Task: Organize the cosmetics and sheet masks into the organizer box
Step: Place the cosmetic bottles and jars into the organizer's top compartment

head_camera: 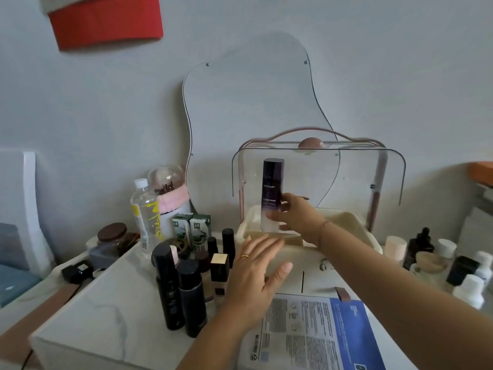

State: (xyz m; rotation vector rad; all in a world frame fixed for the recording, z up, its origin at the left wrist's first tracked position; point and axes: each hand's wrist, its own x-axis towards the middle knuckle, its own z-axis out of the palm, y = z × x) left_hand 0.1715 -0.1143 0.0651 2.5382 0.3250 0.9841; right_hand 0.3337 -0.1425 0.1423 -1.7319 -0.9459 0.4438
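Observation:
The cream organizer box [354,222] stands at the back of the table with its clear lid [373,169] raised. My right hand [296,214] reaches into its left side and grips a tall dark purple bottle [272,182] that stands upright there. My left hand [256,276] hovers open, fingers spread, in front of the box beside a cluster of black bottles [181,292]. A sheet mask packet [314,335], white and blue, lies flat at the near edge below my right forearm.
A clear water bottle [144,214], a pink-banded globe jar [168,193], green cartons [192,228] and a brown-lidded jar [110,233] stand at the left. White and dark bottles [453,265] crowd the right. A wavy mirror [253,108] leans behind the box.

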